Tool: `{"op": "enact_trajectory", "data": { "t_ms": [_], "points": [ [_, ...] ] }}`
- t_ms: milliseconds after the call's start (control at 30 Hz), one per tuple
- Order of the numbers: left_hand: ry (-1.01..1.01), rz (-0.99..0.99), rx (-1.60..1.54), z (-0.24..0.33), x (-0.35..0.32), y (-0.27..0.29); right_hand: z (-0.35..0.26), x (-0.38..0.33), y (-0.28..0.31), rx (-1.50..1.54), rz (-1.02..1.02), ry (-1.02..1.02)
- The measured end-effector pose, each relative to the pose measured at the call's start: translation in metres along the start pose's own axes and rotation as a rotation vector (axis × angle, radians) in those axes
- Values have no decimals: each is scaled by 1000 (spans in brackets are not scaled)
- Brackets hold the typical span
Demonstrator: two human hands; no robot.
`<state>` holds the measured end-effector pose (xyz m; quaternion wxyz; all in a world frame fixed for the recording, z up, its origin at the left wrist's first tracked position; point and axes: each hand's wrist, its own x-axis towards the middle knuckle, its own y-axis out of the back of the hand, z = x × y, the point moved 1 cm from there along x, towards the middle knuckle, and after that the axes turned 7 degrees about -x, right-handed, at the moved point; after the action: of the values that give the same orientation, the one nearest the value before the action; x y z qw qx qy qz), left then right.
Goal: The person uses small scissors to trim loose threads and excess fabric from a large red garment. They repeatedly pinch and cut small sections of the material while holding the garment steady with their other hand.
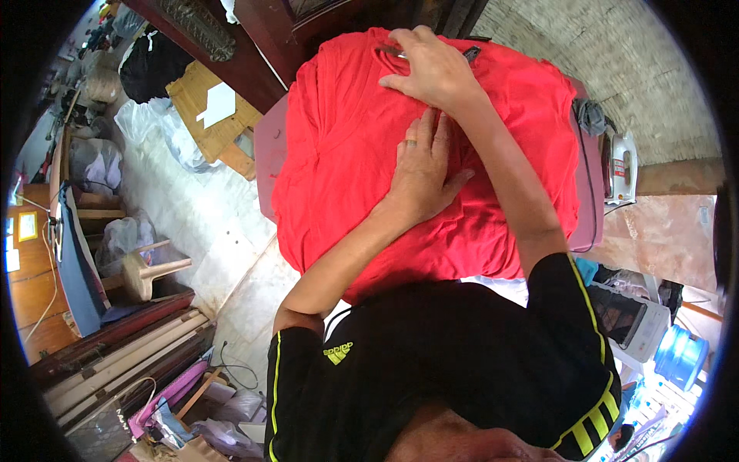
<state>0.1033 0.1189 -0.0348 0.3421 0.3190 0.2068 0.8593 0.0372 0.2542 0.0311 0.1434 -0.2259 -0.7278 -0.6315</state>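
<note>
Black short-sleeved shirt (462, 339), yellow-trimmed, worn by me; beyond it, red cloth (339, 192), rumpled, lies over a pinkish tabletop (271, 150). My left hand (422, 171) rests open, palm down, mid-cloth; my right hand (437, 73), curved, lies near the cloth's far edge at a small dark object (392, 51), whether grasping it I cannot tell.

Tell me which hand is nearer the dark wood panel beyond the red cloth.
Right. The right hand is near the dark wood panel, over the far end of the red cloth; the left hand lies farther back, toward the body.
</note>
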Motion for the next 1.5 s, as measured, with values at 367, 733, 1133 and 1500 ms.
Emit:
{"op": "enact_trajectory", "data": {
  "t_ms": [367, 733, 1133, 1500],
  "points": [
    [-101, -122, 254, 20, -27, -5, 120, -21, 48, 9, 315, -281],
    [-158, -80, 147, 14, -32, 2, -57, -8, 2, 735, -309, 89],
    [341, 321, -47, -67, -58, 142, -72, -44, -56, 970, -352, 133],
    [391, 487, -76, -90, -77, 130, -77, -55, -41, 666, -453, 312]
  ]
}}
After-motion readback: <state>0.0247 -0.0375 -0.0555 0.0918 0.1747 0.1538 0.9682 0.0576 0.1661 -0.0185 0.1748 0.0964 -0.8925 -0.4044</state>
